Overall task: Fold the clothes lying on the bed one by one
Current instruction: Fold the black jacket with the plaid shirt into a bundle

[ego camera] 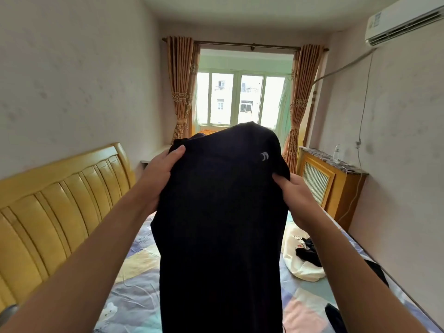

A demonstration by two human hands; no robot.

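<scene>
A dark navy garment [221,224] with a small silver mark near its upper right hangs in the air in front of me, above the bed [134,280]. My left hand [161,174] grips its upper left edge, thumb on the front of the cloth. My right hand [293,195] pinches its upper right edge. The garment hangs long and hides the middle of the bed. A white garment with black print [300,265] lies crumpled on the bed to the right, partly behind my right forearm. Another dark piece of cloth [334,316] lies near the bed's lower right.
The bed has a patchwork sheet and a yellow padded headboard [60,212] along the left. A wooden radiator cover [331,183] with a bottle stands at the right wall. Curtains and a window [240,99] are straight ahead, an air conditioner [403,20] up on the right.
</scene>
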